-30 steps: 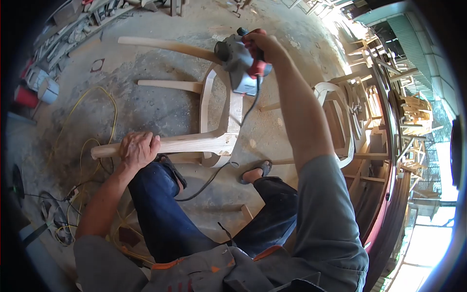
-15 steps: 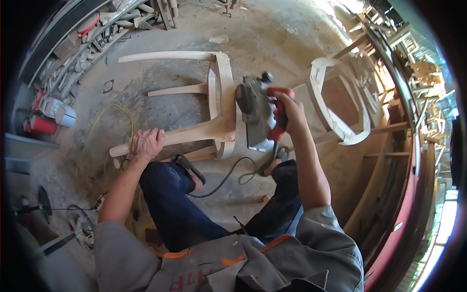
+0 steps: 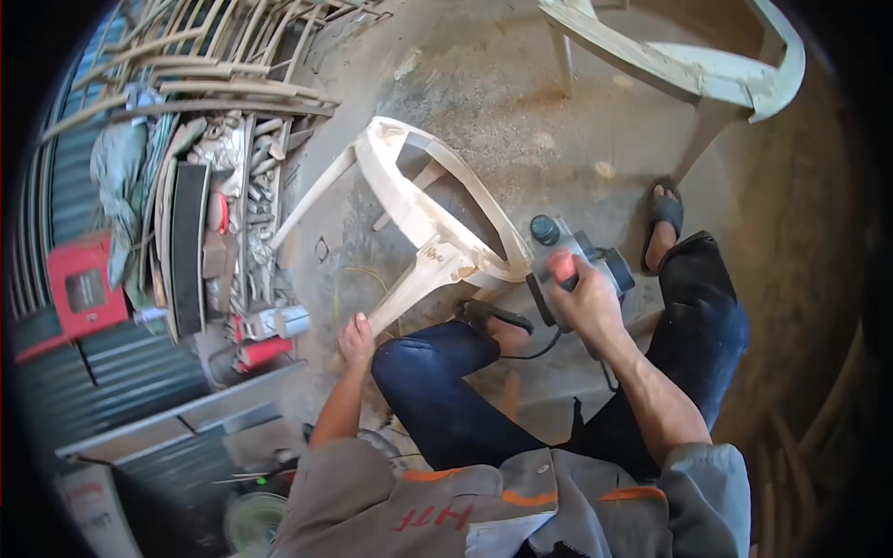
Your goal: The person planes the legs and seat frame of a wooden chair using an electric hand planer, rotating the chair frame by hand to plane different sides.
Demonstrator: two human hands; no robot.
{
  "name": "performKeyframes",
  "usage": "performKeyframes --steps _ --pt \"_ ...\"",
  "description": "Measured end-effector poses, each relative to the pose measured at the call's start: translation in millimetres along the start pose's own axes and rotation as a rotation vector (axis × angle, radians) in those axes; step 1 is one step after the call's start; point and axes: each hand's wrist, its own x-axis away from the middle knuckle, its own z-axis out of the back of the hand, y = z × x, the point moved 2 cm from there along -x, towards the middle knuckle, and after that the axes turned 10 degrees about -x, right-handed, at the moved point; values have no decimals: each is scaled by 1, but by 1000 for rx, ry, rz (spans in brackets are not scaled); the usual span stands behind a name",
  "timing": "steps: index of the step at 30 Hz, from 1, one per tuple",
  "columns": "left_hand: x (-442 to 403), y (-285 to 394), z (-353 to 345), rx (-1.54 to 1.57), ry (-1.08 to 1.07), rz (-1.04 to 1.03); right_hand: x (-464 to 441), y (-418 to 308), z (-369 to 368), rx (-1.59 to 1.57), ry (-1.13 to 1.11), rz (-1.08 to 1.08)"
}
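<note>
Change vs. 0.5 s ago: the head view has swung, and the right hand has brought its tool in from out over the floor to beside the right-hand corner of the work.

Head view (1 camera). Work: a pale, unfinished wooden chair frame with a curved seat rim and tapered legs, lying tipped over on the dusty concrete floor. Left hand is wrapped round the free end of 1 leg, near the left knee. Right hand is clasped on the red handle of a grey-bodied, corded power tool with a black front knob — contact with the frame cannot be told. A 2nd pale wooden frame sits at upper right.

Handling (judged): frame stiff, moderately light, perhaps dust-slick; best held at the leg end, clear of the joints. Tool probably heavy and front-weighted — rear handle plus knob would steady it.
</note>
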Motion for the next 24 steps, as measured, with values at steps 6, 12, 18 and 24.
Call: performKeyframes --steps 6,12,18,24 --pt "2 7 7 -6 76 48 13 -35 23 38 -123 142" --pt "3 3 6 -51 54 48 8 -47 38 -2 -127 132" --pt "2 2 5 -32 18 79 5 -50 45 23 -86 133" --pt "3 10 10 20 -13 83 1 -80 39 -66 -133 147"
